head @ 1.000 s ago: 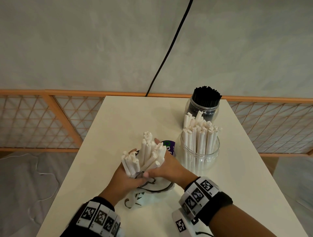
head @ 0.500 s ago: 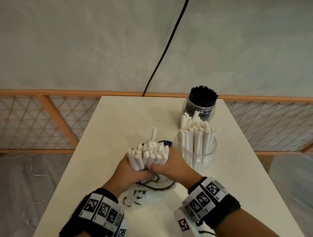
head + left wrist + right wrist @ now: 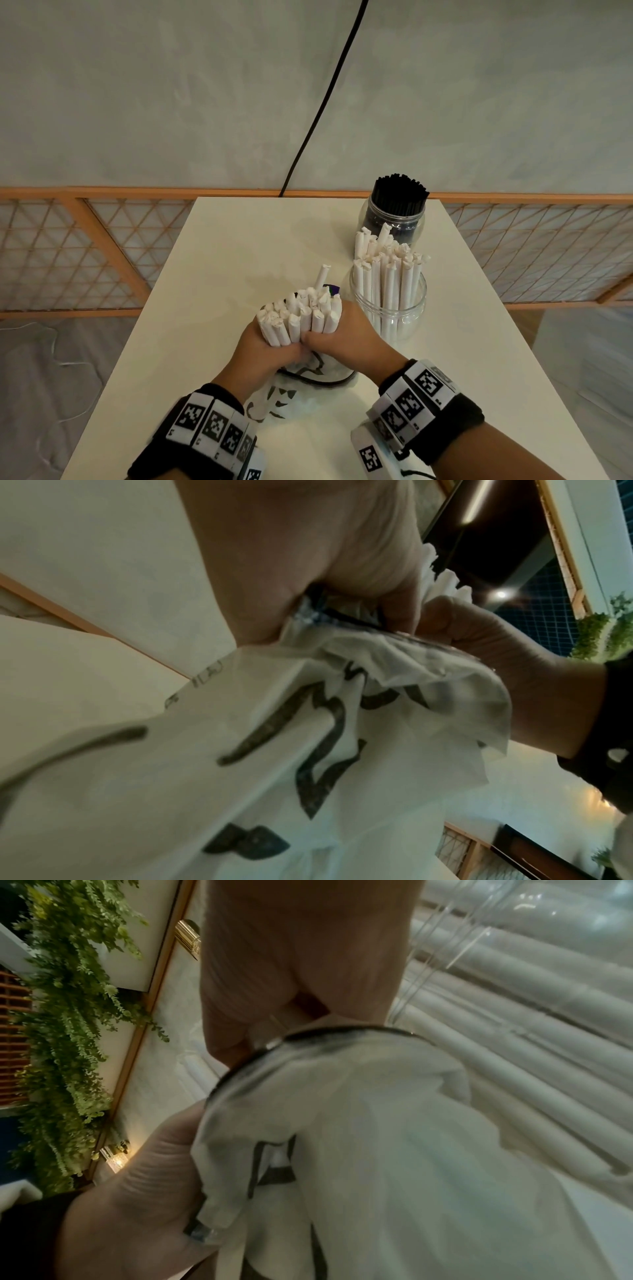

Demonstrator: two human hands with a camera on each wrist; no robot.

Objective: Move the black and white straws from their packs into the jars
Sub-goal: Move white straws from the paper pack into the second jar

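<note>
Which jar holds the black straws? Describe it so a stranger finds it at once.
Start at the cream table and go to its far right corner, near the orange railing. Two clear glass jars stand there, one behind the other. The black-straw jar is the farther one, packed with thin black straws; the nearer jar holds thick white paper-wrapped ones.

No text is legible; the black print on the white pack (image 3: pixel 308 750) stays unreadable
</note>
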